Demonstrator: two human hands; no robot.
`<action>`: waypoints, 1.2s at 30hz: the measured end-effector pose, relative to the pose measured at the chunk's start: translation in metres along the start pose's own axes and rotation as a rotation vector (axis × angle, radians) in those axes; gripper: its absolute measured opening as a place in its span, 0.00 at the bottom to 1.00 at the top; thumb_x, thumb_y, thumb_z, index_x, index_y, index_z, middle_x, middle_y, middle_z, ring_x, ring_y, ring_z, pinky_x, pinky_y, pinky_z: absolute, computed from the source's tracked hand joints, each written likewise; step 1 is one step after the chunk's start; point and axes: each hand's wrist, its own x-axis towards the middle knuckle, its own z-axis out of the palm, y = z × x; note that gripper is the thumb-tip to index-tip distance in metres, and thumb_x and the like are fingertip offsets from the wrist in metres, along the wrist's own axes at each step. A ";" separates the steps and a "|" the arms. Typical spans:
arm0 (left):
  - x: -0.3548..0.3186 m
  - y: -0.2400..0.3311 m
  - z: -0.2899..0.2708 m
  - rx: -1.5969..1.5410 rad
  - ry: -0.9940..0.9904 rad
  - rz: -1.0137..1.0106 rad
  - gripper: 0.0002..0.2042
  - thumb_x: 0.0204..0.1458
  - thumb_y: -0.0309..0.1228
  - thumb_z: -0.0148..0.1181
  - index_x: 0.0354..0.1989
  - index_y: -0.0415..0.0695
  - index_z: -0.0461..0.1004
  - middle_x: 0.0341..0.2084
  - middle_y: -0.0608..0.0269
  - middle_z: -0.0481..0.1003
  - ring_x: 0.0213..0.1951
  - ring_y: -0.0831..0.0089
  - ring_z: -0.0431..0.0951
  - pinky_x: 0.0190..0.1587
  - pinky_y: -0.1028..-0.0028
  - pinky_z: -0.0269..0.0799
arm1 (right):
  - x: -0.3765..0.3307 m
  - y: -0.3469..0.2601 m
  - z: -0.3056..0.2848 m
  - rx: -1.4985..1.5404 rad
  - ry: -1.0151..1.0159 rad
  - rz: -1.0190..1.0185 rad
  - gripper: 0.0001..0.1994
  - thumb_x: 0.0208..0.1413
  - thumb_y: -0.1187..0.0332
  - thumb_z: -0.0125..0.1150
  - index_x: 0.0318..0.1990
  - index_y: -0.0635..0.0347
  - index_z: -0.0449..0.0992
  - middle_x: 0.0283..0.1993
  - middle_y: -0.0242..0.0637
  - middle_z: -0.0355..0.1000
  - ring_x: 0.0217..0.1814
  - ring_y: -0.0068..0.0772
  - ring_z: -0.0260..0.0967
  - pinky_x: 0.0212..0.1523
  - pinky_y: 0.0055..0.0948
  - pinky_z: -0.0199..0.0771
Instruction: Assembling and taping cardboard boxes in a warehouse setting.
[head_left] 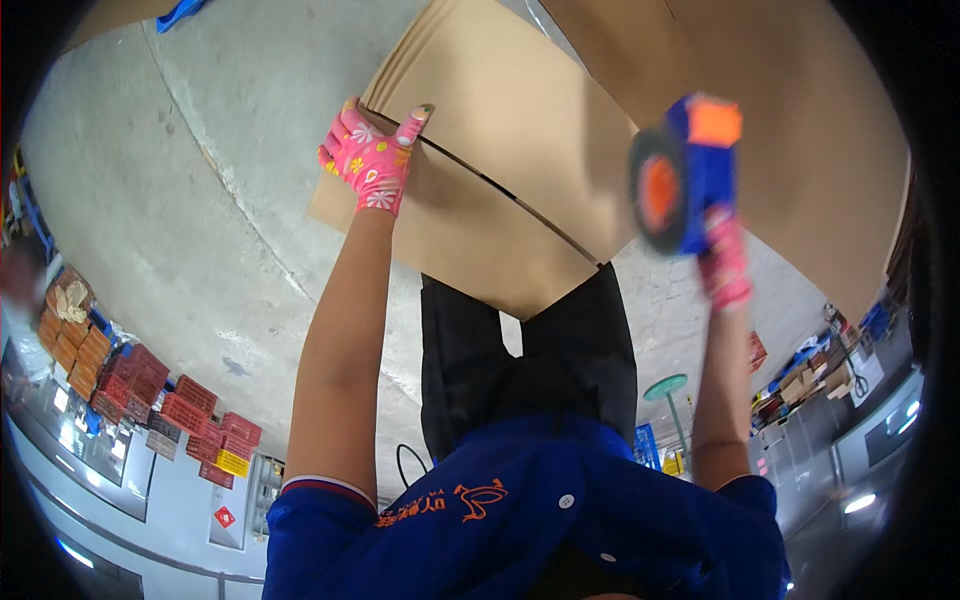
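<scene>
The left hand (372,160), in a pink patterned glove, is laid on a brown cardboard carton (520,130) at the far left end of its dark seam (487,180); thumb and fingers are spread to either side of the seam, and whether the edge is pinched cannot be told. The right hand (727,265), gloved likewise and blurred, is closed around the handle of a blue and orange tape dispenser (712,175), which is held off to the right of the carton, well apart from the left hand. The long axis of the seam is directed from the carton's left edge, far from the body, to its near right corner beside the dark trousers (540,375). The far end is thus covered by the left hand, while the near end lies closer to the right hand; the dispenser is positioned beyond the carton's right edge, off the line of the seam. Layered edges are shown at the carton's far left side. Farther right, a larger cardboard sheet (790,80) is seen, and grey floor (200,250) is exposed to the left.
</scene>
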 end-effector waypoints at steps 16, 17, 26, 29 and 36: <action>0.006 -0.010 -0.009 -0.061 -0.252 0.139 0.53 0.31 0.66 0.62 0.64 0.47 0.51 0.56 0.51 0.60 0.57 0.51 0.57 0.58 0.49 0.43 | 0.174 -0.046 0.026 0.542 0.191 0.010 0.19 0.59 0.53 0.51 0.49 0.57 0.70 0.41 0.36 0.72 0.40 0.30 0.71 0.42 0.31 0.74; 0.005 -0.011 -0.009 -0.068 -0.251 0.131 0.53 0.31 0.66 0.62 0.64 0.47 0.51 0.56 0.51 0.60 0.57 0.51 0.57 0.58 0.49 0.43 | 0.174 -0.050 0.033 0.460 0.175 -0.026 0.18 0.58 0.53 0.52 0.45 0.58 0.72 0.34 0.37 0.74 0.32 0.29 0.72 0.36 0.30 0.76; -0.003 -0.007 -0.003 -0.121 -0.198 0.122 0.51 0.29 0.67 0.61 0.62 0.50 0.54 0.55 0.54 0.60 0.55 0.53 0.59 0.54 0.51 0.48 | 0.174 -0.059 0.094 -0.346 -0.006 0.085 0.24 0.47 0.51 0.66 0.40 0.66 0.73 0.29 0.32 0.73 0.24 0.21 0.69 0.27 0.20 0.70; -0.001 -0.002 0.000 -0.125 -0.150 0.130 0.50 0.28 0.64 0.63 0.61 0.49 0.56 0.52 0.60 0.62 0.52 0.55 0.60 0.53 0.50 0.49 | 0.175 -0.062 0.096 -0.437 0.130 0.077 0.25 0.46 0.53 0.67 0.42 0.68 0.73 0.32 0.33 0.73 0.28 0.22 0.69 0.31 0.21 0.70; -0.001 -0.001 -0.003 -0.150 -0.197 0.110 0.49 0.29 0.62 0.64 0.60 0.46 0.56 0.53 0.59 0.62 0.53 0.55 0.59 0.54 0.50 0.48 | 0.171 -0.052 0.074 -0.246 0.301 0.034 0.30 0.48 0.51 0.65 0.51 0.67 0.70 0.45 0.39 0.72 0.43 0.28 0.71 0.46 0.28 0.71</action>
